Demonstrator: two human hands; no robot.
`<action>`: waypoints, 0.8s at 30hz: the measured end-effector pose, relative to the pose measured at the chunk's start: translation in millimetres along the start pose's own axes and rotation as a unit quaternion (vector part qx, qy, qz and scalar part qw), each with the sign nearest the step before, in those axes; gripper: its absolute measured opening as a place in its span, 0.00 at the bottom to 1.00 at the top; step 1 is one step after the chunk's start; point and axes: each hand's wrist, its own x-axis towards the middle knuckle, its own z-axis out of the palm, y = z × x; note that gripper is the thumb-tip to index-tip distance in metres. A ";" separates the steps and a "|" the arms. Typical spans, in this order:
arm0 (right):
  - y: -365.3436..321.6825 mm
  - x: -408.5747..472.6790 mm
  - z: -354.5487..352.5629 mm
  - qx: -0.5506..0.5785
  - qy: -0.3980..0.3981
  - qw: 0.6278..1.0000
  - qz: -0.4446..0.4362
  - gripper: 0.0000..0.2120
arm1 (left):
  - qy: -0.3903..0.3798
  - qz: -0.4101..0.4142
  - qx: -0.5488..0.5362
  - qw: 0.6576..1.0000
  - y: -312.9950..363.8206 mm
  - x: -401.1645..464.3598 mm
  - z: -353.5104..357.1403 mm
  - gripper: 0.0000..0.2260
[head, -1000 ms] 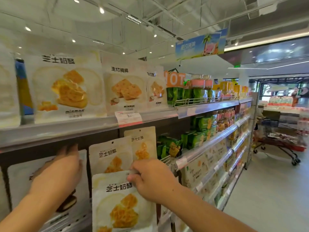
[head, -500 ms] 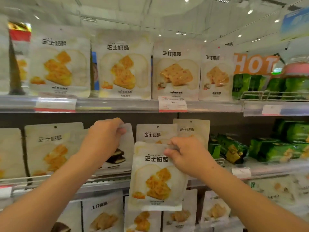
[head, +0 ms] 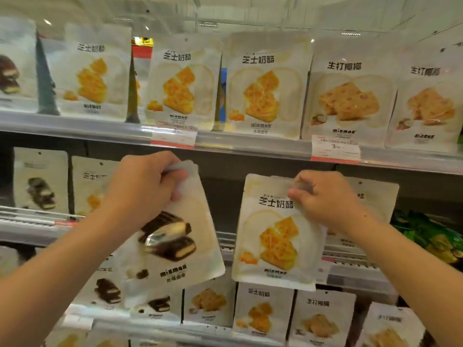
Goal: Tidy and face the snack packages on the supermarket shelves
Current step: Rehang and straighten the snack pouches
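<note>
The single head-worn camera looks straight ahead at the supermarket shelves from close range, slightly above the person's raised forearms, its wide lens taking in three tiers of snack pouches, bowed at the left and right edges.

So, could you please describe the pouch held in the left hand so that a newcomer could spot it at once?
Look below the top shelf rail, at the middle shelf level. There the left hand pinches the top corner of a tilted white plastic pouch. Unlike the upright white pouch picturing yellow cheese slices held beside it, it pictures dark chocolate sandwich cakes.
</note>
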 end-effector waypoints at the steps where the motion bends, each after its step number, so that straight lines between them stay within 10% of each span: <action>1: -5.2 5.8 1.1 -0.004 0.008 1.000 -0.015 0.08 | -0.019 -0.011 0.017 1.000 -7.5 -6.0 -2.8 0.02; 13: -67.3 41.6 62.0 -0.084 0.241 0.959 -0.123 0.04 | -0.088 -0.044 0.069 0.993 -77.7 -24.1 -14.8 0.05; 24: -57.9 64.2 90.4 -0.170 0.253 0.942 -0.141 0.05 | -0.099 -0.008 0.053 0.994 -101.0 -18.6 -2.8 0.05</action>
